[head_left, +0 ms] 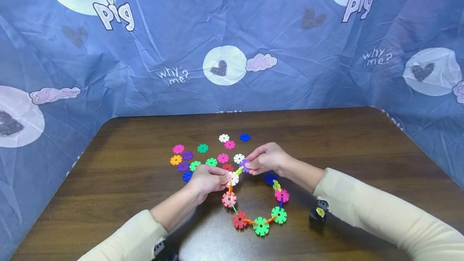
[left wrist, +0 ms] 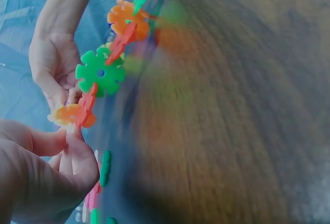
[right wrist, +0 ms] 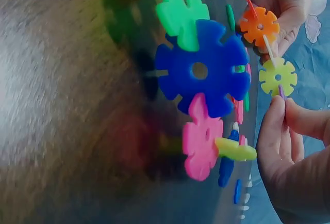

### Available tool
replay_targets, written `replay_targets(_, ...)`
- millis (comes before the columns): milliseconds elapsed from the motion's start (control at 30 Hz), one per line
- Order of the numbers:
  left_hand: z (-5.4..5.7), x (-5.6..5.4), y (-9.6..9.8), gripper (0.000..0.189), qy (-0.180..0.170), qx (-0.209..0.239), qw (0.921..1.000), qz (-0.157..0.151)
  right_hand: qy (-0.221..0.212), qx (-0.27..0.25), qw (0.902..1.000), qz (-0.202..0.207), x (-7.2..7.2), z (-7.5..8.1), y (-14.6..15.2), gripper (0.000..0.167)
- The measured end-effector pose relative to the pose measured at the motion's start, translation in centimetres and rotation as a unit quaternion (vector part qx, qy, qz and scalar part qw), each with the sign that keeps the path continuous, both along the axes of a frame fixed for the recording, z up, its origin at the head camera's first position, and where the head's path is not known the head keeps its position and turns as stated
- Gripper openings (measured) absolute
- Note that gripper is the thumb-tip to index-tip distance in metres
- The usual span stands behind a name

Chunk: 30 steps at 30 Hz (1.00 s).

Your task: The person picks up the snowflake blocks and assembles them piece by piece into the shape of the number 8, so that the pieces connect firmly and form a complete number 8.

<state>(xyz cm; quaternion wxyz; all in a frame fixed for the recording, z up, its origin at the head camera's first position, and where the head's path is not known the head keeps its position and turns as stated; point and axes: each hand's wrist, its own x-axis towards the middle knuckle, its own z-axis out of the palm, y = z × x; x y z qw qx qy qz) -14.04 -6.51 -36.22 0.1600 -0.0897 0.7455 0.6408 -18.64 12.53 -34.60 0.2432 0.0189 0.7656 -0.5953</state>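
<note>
My left hand (head_left: 207, 181) pinches a white notched plastic disc (head_left: 234, 179) in a chain of interlocking flower-shaped discs. Just to its right, a yellow disc (head_left: 239, 170) links the white one to a purple disc (head_left: 245, 166), which my right hand (head_left: 267, 158) holds between thumb and fingers. Seen edge-on in the right wrist view, the purple disc (right wrist: 281, 92) sits in a slot of the yellow disc (right wrist: 278, 74). From the left hand the chain loops down through a red disc (head_left: 239, 220) and a green disc (head_left: 261, 226), then up to a blue disc (head_left: 270, 179), apart from the purple one.
Loose discs lie behind the hands, among them an orange disc (head_left: 176, 160), a pink disc (head_left: 178, 148) and a far blue disc (head_left: 245, 137). They rest on a brown wooden table (head_left: 108, 180). A blue printed cloth (head_left: 195, 23) hangs behind the table.
</note>
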Motion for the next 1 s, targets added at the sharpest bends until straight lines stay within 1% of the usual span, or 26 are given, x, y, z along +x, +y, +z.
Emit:
replay_targets(67, 0.1, 0.1, 0.0, 0.02, -0.002, 0.009, 1.0, 0.003, 0.007, -0.003, 1.0, 0.002, -0.1, 0.2, 0.0, 0.024)
replay_targets(100, 0.0, 0.1, 0.0, 0.02, -0.003, 0.015, 0.9999, 0.0, 0.009, -0.004, 0.9999, 0.003, -0.2, 0.3, 0.0, 0.024)
replay_targets(200, 0.1, 0.1, -0.2, 0.021, -0.01, 0.027, 0.9993, -0.024, 0.01, 0.001, 0.9999, 0.01, -0.4, 0.4, 0.1, 0.026)
replay_targets(300, 0.2, 0.1, -0.3, 0.02, -0.004, 0.0, 0.9978, -0.067, -0.005, 0.003, 0.9996, 0.028, -0.5, 0.4, 0.4, 0.028)
replay_targets(367, 0.4, 0.0, -0.3, 0.018, 0.016, -0.039, 0.9955, -0.085, -0.014, 0.001, 0.999, 0.042, -0.5, 0.3, 0.5, 0.029)
replay_targets(400, 0.5, 0.0, -0.3, 0.018, 0.029, -0.057, 0.9941, -0.088, -0.018, 0.0, 0.9988, 0.046, -0.5, 0.3, 0.5, 0.03)
replay_targets(433, 0.5, -0.1, -0.2, 0.017, 0.041, -0.073, 0.9927, -0.086, -0.021, -0.002, 0.9986, 0.049, -0.4, 0.3, 0.5, 0.03)
replay_targets(500, 0.7, -0.4, -0.1, 0.016, 0.063, -0.09, 0.991, -0.077, -0.021, -0.004, 0.9984, 0.053, -0.3, 0.2, 0.5, 0.03)
replay_targets(567, 0.8, -0.7, 0.4, 0.017, 0.074, -0.092, 0.9907, -0.067, -0.019, -0.007, 0.9982, 0.057, -0.2, 0.1, 0.4, 0.03)
replay_targets(667, 0.7, -1.3, 1.0, 0.016, 0.065, -0.083, 0.9922, -0.065, -0.018, -0.011, 0.9974, 0.069, -0.1, 0.0, 0.3, 0.029)
replay_targets(833, 0.2, -1.6, 1.5, 0.012, 0.041, -0.073, 0.9951, -0.052, -0.016, -0.002, 0.997, 0.076, -0.1, -0.1, 0.3, 0.027)
replay_targets(900, 0.2, -1.6, 1.5, 0.011, 0.036, -0.064, 0.9962, -0.048, -0.004, 0.012, 0.9971, 0.075, -0.5, 0.1, 0.3, 0.027)
replay_targets(1000, 0.1, -1.5, 1.4, 0.011, 0.029, -0.042, 0.9976, -0.047, 0.032, 0.049, 0.9953, 0.077, -1.4, 0.5, 0.4, 0.026)
